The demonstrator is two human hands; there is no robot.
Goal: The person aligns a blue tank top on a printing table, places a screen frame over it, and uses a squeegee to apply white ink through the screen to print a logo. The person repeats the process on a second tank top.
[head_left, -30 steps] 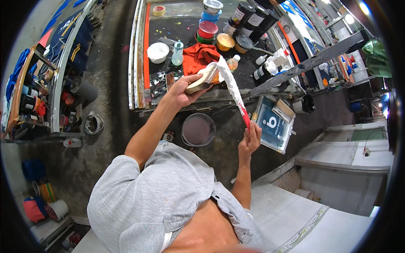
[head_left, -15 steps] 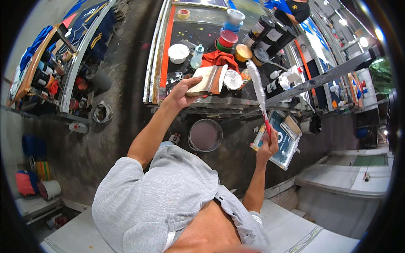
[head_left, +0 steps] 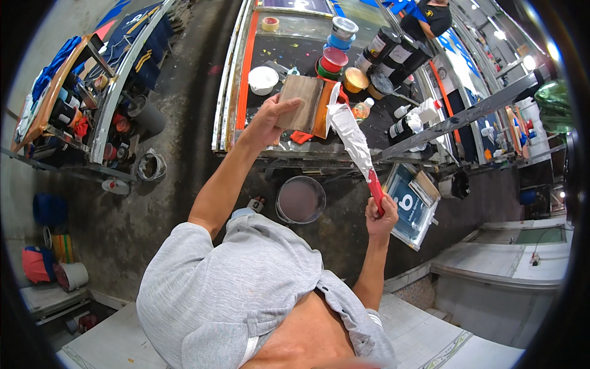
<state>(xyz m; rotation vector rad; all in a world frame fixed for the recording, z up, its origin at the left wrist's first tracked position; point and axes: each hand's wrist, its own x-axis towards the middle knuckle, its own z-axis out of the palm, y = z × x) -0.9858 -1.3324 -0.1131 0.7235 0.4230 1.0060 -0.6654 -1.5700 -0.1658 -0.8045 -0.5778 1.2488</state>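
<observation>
My left hand [head_left: 266,122] is closed around a squeegee [head_left: 300,101] with a wooden handle and an orange blade, held over the near edge of the work table. White paste coats the blade's edge. In my right hand [head_left: 381,215] is the red handle of a long spatula [head_left: 353,138], its blade thickly smeared with white paste. The spatula's tip meets or nearly meets the squeegee's pasted edge; overlap keeps me from telling which. Behind the squeegee, a red cloth [head_left: 301,136] is mostly hidden. Left of it stands a white tub [head_left: 263,80].
Several coloured tubs, such as a yellow one [head_left: 355,80], and black canisters [head_left: 381,44] crowd the table. A bucket [head_left: 300,200] stands on the floor below, beside a framed screen [head_left: 410,206]. A metal bar [head_left: 455,117] crosses at right. Another person [head_left: 433,18] is at the far right.
The squeegee has risen and turned, now showing its wooden face. My right hand has moved slightly left and down, bringing the spatula's blade to the squeegee's edge.
</observation>
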